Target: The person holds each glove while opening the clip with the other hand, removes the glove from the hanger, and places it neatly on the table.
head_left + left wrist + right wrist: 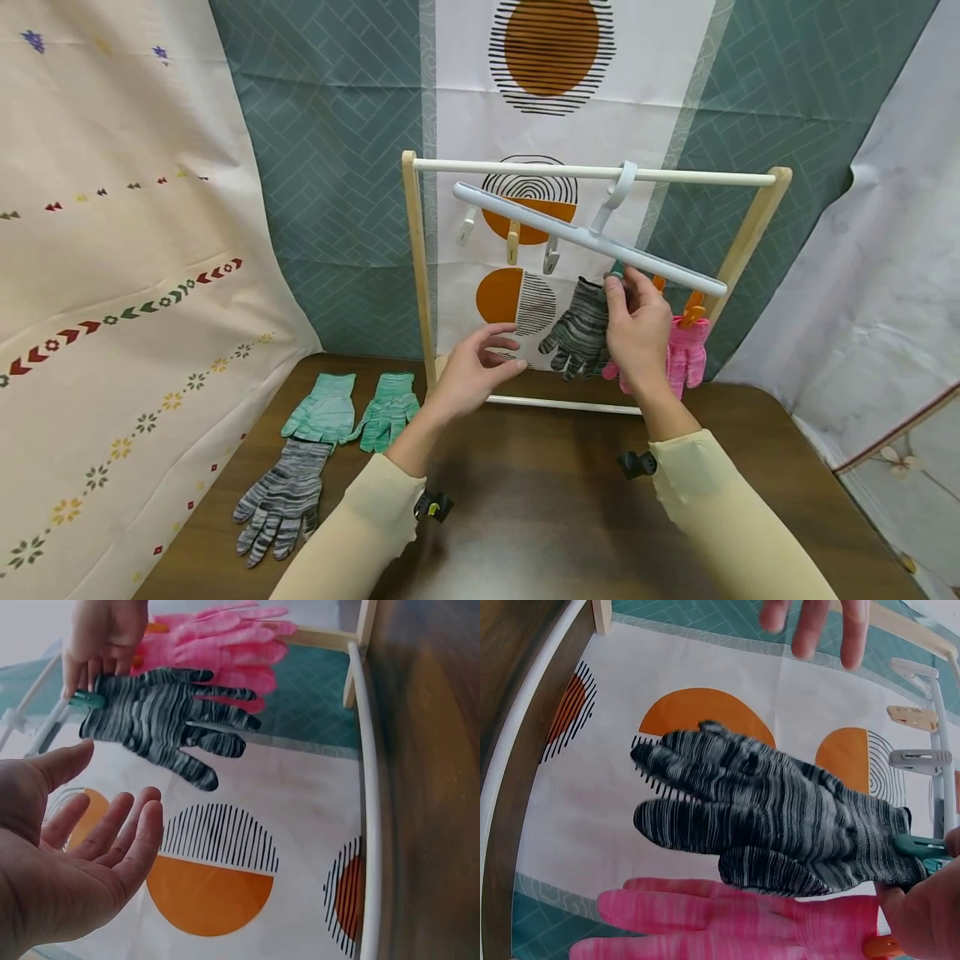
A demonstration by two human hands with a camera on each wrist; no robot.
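The green clip [916,845] is pinched by the right hand [641,327] at the cuff of a grey-and-black striped glove [585,325]. The clip's tip is set over the cuff's edge; whether it is fully closed there cannot be told. The striped glove is held just below the hanger [594,240], its fingers pointing down. The left hand [477,371] is held open and slightly cupped to the left of that glove, with nothing grasped and the glove untouched by it.

The hanger is hooked over the white top bar [510,169] of a rack and is tilted, its right end lower. Along its left half a white clip [467,226], a beige clip [513,243] and a pale grey clip [551,255] are hung. To the right of the striped glove, pink gloves [687,354] are hung from orange clips [693,310], and are partly hidden by the right hand.

The rack is framed by wooden side posts [420,275] and is stood on a brown table [540,500]. On the table's left, two green gloves [326,408] are laid near each other, and a second striped glove [285,496] is laid nearer the front, its cuff touching the left green one. Behind the rack, a cloth [465,125] is seen, patterned with orange circles and dark lines.
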